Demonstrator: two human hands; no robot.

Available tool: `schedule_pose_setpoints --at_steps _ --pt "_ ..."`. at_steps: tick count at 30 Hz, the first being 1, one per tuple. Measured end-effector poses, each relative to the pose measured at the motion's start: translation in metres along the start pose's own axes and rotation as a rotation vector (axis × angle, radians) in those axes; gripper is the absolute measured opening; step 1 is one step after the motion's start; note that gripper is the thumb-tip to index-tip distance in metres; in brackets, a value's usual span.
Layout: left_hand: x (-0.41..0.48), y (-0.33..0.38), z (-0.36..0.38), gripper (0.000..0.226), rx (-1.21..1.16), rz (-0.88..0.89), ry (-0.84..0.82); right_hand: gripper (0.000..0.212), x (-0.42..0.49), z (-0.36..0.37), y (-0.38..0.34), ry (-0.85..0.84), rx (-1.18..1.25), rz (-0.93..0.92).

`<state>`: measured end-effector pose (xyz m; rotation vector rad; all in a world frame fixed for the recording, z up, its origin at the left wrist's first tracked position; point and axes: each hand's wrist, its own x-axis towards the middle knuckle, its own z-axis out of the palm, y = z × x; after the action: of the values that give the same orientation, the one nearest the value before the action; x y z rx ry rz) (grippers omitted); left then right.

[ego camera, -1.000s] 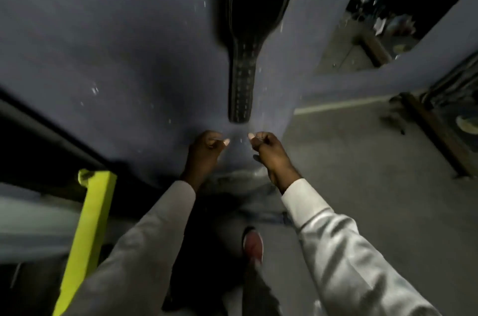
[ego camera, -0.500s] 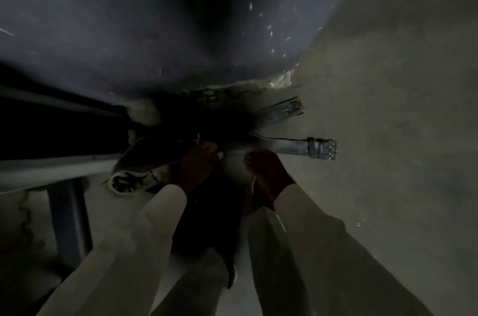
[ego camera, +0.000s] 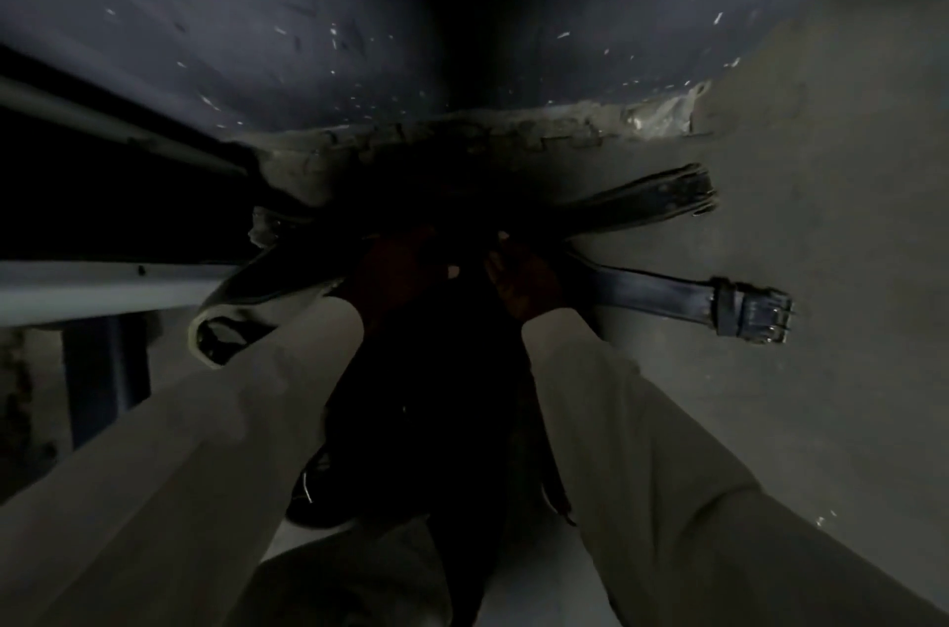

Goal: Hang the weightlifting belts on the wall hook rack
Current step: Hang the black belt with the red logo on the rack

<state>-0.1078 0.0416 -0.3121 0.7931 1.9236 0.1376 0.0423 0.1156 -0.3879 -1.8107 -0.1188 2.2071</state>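
Since half a second ago the view has dropped closer to the floor and both hands have reached further down into the heap of belts, which now fills more of the middle. The belts lie on the floor (ego camera: 770, 421) at the foot of the wall (ego camera: 257, 10), where its base edge is chipped and crumbling. Three can be counted with any certainty: a dark belt with a double-prong buckle (ego camera: 667, 292) stretching right, a second dark belt (ego camera: 652, 200) angled up to the right behind it, and a pale belt (ego camera: 241, 318) curling out to the left. Where they cross lies deep shadow, so how they overlap, and whether more lie beneath, cannot be made out. The left hand (ego camera: 395, 272) and the right hand (ego camera: 524, 282) sit close together over that dark middle, fingers curled downward; whether either has closed on a belt cannot be told. Both pale sleeves run off the bottom edge. At the left a light horizontal bar (ego camera: 102, 287) is cut by the frame edge, with a dark post (ego camera: 102, 380) below it.
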Motion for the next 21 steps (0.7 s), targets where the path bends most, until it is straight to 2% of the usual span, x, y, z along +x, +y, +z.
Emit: schedule_pose_setpoints --at_steps 1,2,5,9,11,12,16,19,21 --pt "-0.013 0.016 -0.008 0.057 -0.042 0.016 0.011 0.047 -0.019 0.001 -0.011 -0.061 0.039 0.008" --pt "-0.029 0.035 -0.017 0.060 -0.087 0.014 0.005 0.047 -0.037 0.004 -0.023 -0.075 -0.023 -0.036" --pt "-0.081 0.085 -0.048 0.061 -0.162 0.107 0.076 0.042 -0.120 0.013 -0.061 -0.216 0.066 -0.057" --pt "-0.184 0.157 -0.107 0.068 -0.219 0.264 0.212 0.024 -0.261 0.023 -0.097 -0.308 0.031 -0.172" --pt "-0.233 0.187 -0.141 0.079 -0.212 0.351 0.257 0.029 -0.327 0.025 -0.104 -0.391 -0.012 -0.204" --pt "-0.260 0.204 -0.160 0.077 -0.217 0.415 0.265 0.028 -0.363 0.026 -0.107 -0.430 -0.046 -0.229" --pt "-0.369 0.266 -0.229 0.035 -0.168 0.660 0.292 0.034 -0.506 0.039 -0.120 -0.590 -0.346 -0.365" --pt "-0.447 0.296 -0.278 0.043 -0.271 0.607 0.196 0.035 -0.605 0.045 -0.139 -0.698 -0.595 -0.461" --pt "-0.487 0.307 -0.302 0.036 -0.368 0.662 0.110 0.032 -0.653 0.044 -0.160 -0.772 -0.679 -0.461"
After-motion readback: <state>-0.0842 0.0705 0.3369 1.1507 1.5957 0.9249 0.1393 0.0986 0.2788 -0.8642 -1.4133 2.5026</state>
